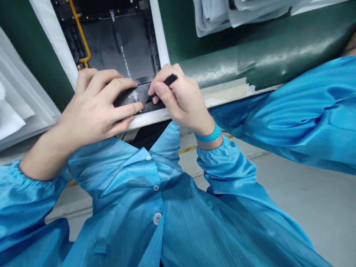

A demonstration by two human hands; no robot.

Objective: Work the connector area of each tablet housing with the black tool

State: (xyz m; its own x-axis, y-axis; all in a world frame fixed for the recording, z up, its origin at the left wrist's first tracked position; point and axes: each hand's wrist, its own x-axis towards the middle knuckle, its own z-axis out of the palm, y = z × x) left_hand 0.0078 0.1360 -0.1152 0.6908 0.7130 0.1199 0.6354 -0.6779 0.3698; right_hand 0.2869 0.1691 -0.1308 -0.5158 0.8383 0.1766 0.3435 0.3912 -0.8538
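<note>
White sheets [16, 100] lie at far left on green. Next the left hand [94, 107], fingers spread and laid on a black strip [130, 97] - pressing, not clamping. The strip sits across the near end of a dark device panel [116, 44], with a yellow cable [83, 40] at its upper left, all inside a white frame [158, 33]. The hands are close together over the strip, just apart. The right hand [178, 96] pinches a thin black pick [168, 79], its tip down at the strip - which tool type exactly, can't tell. A teal wristband [208, 134] is on that wrist. Further right, a green padded edge [250, 63], more white sheets [214, 15] above it, and a blue sleeve [300, 115] below it.
</note>
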